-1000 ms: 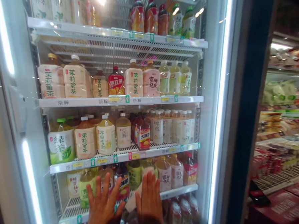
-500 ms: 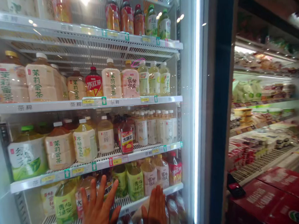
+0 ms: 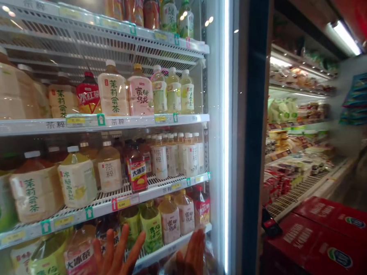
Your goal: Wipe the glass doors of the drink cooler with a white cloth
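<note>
My left hand (image 3: 117,260) is raised in the lower middle with its fingers spread and nothing in it. It is in front of the lower bottle shelf, near a pink-labelled tea bottle (image 3: 80,258) and a green-labelled tea bottle (image 3: 151,227). To its right, my right hand (image 3: 192,256) stands upright, fingers stretched out and close together, in front of a shelf edge below a pale pink-labelled bottle (image 3: 170,220). No bottle is in either hand. Whether either palm touches the cooler's glass, I cannot tell.
Several shelves (image 3: 161,184) of bottled drinks fill the cooler. A bright light strip (image 3: 227,123) and a dark frame (image 3: 258,109) run down its right side. Beyond are an open chilled display (image 3: 301,147) and red boxes (image 3: 318,239).
The view has shifted right and closer, so the bottles sit further left and more of the red boxes shows. Both hands remain raised with fingers extended.
</note>
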### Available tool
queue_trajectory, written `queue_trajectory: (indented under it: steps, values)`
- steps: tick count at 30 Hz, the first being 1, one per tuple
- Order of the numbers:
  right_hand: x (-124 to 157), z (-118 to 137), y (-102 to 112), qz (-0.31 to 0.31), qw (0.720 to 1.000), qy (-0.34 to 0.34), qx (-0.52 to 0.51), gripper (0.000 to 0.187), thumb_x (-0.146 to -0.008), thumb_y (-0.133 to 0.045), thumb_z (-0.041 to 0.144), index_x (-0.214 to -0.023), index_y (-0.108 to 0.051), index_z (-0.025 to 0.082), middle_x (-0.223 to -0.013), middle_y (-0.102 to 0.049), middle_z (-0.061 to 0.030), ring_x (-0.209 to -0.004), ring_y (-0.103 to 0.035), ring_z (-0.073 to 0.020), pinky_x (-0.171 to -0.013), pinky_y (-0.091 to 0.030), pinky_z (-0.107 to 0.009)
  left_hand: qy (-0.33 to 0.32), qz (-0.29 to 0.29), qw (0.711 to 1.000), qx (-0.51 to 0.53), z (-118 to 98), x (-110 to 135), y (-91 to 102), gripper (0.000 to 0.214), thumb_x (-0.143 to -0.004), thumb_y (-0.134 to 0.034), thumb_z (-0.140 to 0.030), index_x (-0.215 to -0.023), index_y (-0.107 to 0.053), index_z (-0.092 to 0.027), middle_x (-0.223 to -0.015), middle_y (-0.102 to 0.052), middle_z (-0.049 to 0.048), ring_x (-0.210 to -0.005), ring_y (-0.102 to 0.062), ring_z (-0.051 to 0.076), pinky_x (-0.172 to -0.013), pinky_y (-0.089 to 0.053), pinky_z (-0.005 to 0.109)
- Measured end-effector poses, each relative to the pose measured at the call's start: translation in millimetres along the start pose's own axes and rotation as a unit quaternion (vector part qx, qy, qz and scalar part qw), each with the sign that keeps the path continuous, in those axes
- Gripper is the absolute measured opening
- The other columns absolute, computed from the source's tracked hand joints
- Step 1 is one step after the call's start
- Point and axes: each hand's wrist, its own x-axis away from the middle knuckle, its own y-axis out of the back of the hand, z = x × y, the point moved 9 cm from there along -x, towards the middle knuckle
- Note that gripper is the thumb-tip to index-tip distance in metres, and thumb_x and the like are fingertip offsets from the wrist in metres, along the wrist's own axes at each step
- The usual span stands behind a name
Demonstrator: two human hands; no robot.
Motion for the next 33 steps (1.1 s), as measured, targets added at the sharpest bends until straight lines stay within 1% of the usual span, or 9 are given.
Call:
queue_trajectory:
  steps: [5, 8, 12, 18, 21, 24, 26, 30, 33]
  values:
    - [-123.4, -7.4, 19.0, -0.052, 0.99, -0.093, -0.095, 0.072, -0.109, -0.029, 0.036, -0.166, 0.01, 0.017, -0.174, 0.008, -0.0131, -0.162, 0.002, -0.0351, -0.125, -0.015, -0.074, 0.029, -0.004, 0.999, -0.021, 22.0, -1.9, 10.9, 0.092, -0.087, -0.061, -0.027, -0.162, -0.013, -0.046, -0.175, -0.005, -0.0072, -0.162, 0.0, 0.037, -0.129, 0.0, 0.066]
    - [-144.5, 67.1, 20.8, -0.014, 0.993, 0.079, -0.081, 0.077, -0.106, -0.038, 0.032, -0.166, 0.007, 0.012, -0.174, 0.004, -0.015, -0.162, 0.0, -0.0326, -0.128, -0.021, -0.065, -0.015, -0.034, 0.999, -0.035, 24.6, -15.8, 33.6, 0.085, -0.09, -0.056, -0.028, -0.164, -0.016, -0.04, -0.176, -0.007, -0.0025, -0.163, 0.0, 0.034, -0.13, 0.003, 0.062]
    - [-137.9, 138.6, 17.3, 0.032, 0.931, 0.361, -0.044, 0.079, -0.104, -0.044, 0.038, -0.166, -0.005, 0.01, -0.175, -0.005, -0.0097, -0.163, -0.004, -0.0258, -0.13, -0.027, -0.05, -0.058, -0.054, 0.995, -0.053, 47.5, -45.5, 79.9, 0.08, -0.093, -0.052, -0.023, -0.165, -0.018, -0.034, -0.176, -0.007, 0.0, -0.163, 0.0, 0.031, -0.132, 0.005, 0.057]
    - [-291.2, 113.5, 48.0, -0.082, 0.988, 0.129, -0.03, 0.08, -0.109, -0.033, 0.034, -0.161, 0.025, 0.014, -0.174, 0.015, -0.015, -0.162, 0.006, -0.0317, -0.128, -0.019, -0.065, -0.047, -0.08, 0.991, -0.097, 119.2, -84.7, 149.4, 0.075, -0.097, -0.049, -0.027, -0.164, -0.017, -0.04, -0.176, -0.007, -0.0014, -0.163, -0.001, 0.032, -0.131, 0.003, 0.061]
    - [-270.2, 186.0, 46.2, -0.062, 0.969, 0.232, -0.055, 0.086, -0.107, -0.04, 0.04, -0.163, 0.016, 0.008, -0.174, 0.011, -0.0176, -0.162, 0.007, -0.0314, -0.13, -0.019, -0.06, -0.035, -0.074, 0.99, -0.118, 146.4, -93.5, 162.9, 0.074, -0.098, -0.05, -0.026, -0.164, -0.017, -0.037, -0.176, -0.008, 0.0023, -0.163, -0.002, 0.032, -0.131, 0.003, 0.059]
    - [-205.8, 274.5, 31.4, 0.03, 0.872, 0.485, -0.059, 0.088, -0.103, -0.044, 0.056, -0.166, -0.005, 0.007, -0.176, -0.006, -0.0127, -0.163, 0.0, -0.0267, -0.132, -0.019, -0.047, -0.032, -0.072, 0.987, -0.137, 165.2, -97.6, 169.3, 0.073, -0.099, -0.051, -0.027, -0.164, -0.018, -0.034, -0.176, -0.009, 0.0046, -0.163, -0.003, 0.031, -0.131, 0.002, 0.058]
    - [-209.5, 302.0, 29.0, 0.05, 0.836, 0.545, -0.048, 0.086, -0.103, -0.043, 0.06, -0.165, -0.013, 0.009, -0.175, -0.014, -0.0109, -0.163, -0.003, -0.0241, -0.133, -0.016, -0.045, -0.033, -0.073, 0.986, -0.149, 176.8, -99.7, 174.1, 0.072, -0.1, -0.05, -0.029, -0.164, -0.019, -0.034, -0.176, -0.01, 0.0044, -0.163, -0.003, 0.03, -0.131, 0.001, 0.059]
    - [-331.8, 313.6, 46.5, -0.015, 0.939, 0.338, -0.059, 0.086, -0.105, -0.042, 0.053, -0.164, -0.005, 0.002, -0.174, -0.006, -0.0202, -0.162, 0.001, -0.0321, -0.131, -0.012, -0.059, -0.03, -0.076, 0.983, -0.164, 202.0, -103.7, 189.2, 0.069, -0.101, -0.049, -0.032, -0.164, -0.021, -0.034, -0.176, -0.011, 0.0046, -0.163, -0.003, 0.03, -0.131, 0.001, 0.06]
    - [-344.4, 346.7, 47.9, -0.01, 0.944, 0.321, -0.074, 0.1, -0.101, -0.047, 0.058, -0.163, 0.007, 0.002, -0.173, 0.001, -0.0232, -0.162, 0.003, -0.0366, -0.129, -0.013, -0.064, -0.02, -0.081, 0.982, -0.17, 218.7, -104.0, 204.0, 0.069, -0.101, -0.048, -0.034, -0.164, -0.019, -0.033, -0.176, -0.011, 0.0058, -0.163, -0.001, 0.031, -0.131, 0.001, 0.061]
